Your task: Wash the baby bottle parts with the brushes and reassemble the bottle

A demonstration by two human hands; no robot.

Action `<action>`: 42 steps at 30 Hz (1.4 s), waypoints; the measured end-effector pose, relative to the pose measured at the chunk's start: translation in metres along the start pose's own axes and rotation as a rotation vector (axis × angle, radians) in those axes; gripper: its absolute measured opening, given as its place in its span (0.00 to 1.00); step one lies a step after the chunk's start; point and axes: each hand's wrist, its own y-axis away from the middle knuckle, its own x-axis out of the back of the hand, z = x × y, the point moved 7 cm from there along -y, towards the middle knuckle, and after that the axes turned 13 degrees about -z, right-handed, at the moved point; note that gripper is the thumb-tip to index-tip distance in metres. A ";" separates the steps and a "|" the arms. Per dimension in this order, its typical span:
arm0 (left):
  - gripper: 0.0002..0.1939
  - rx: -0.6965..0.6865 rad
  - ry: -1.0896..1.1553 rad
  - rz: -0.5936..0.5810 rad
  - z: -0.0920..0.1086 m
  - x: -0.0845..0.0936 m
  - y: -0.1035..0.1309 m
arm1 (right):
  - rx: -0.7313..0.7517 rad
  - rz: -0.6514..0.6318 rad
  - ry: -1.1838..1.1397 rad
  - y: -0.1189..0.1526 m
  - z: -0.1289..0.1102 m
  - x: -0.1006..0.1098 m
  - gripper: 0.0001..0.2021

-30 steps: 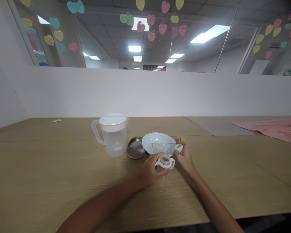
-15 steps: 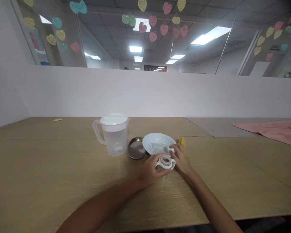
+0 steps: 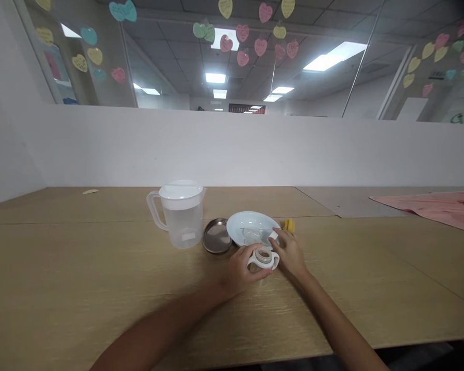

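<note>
My left hand [image 3: 242, 269] is closed round a small bottle [image 3: 263, 256] with white side handles; its mouth faces up, uncovered. Between the thumb and fingers of my right hand [image 3: 291, 251] is a small white piece [image 3: 273, 235], held over the right rim of a white bowl [image 3: 237, 222]. Inside the bowl lies a clear item [image 3: 252, 236] whose shape is hard to make out. A round metal dish [image 3: 217, 237] sits left of the bowl, and a lidded plastic pitcher [image 3: 184, 219] stands left of that dish. Something yellow [image 3: 290, 225] shows behind my right hand.
A pink cloth [image 3: 436, 207] lies at the far right of the wooden table [image 3: 100, 288]. Near the back left edge is a small flat beige piece [image 3: 90, 191]. A white wall [image 3: 216, 149] with windows above it rises behind the table.
In my right hand the white piece has tilted, now showing a flatter, more angular side. My left hand and the bottle have hardly moved.
</note>
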 end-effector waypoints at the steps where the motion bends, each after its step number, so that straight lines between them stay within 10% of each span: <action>1: 0.29 -0.003 0.000 0.000 0.001 0.000 0.000 | 0.006 -0.022 0.014 0.000 0.000 -0.001 0.20; 19: 0.35 -0.054 -0.015 0.047 0.002 0.000 0.002 | 0.078 -0.009 0.247 0.002 -0.007 -0.005 0.18; 28: 0.38 -0.351 -0.379 0.149 0.027 0.020 0.002 | 0.048 -0.009 0.089 0.002 -0.007 0.000 0.12; 32: 0.28 -0.416 -0.485 0.347 0.044 0.072 -0.004 | 0.027 0.032 0.035 0.002 -0.007 0.005 0.11; 36: 0.18 -0.245 -0.322 0.823 0.041 0.160 -0.003 | 0.019 0.036 0.009 0.002 -0.007 0.007 0.10; 39: 0.15 0.006 0.121 1.196 0.002 0.217 0.012 | 0.027 0.028 0.004 0.001 -0.007 0.005 0.10; 42: 0.11 0.162 0.478 1.322 -0.038 0.248 0.022 | 0.033 0.022 0.005 0.001 -0.007 0.003 0.11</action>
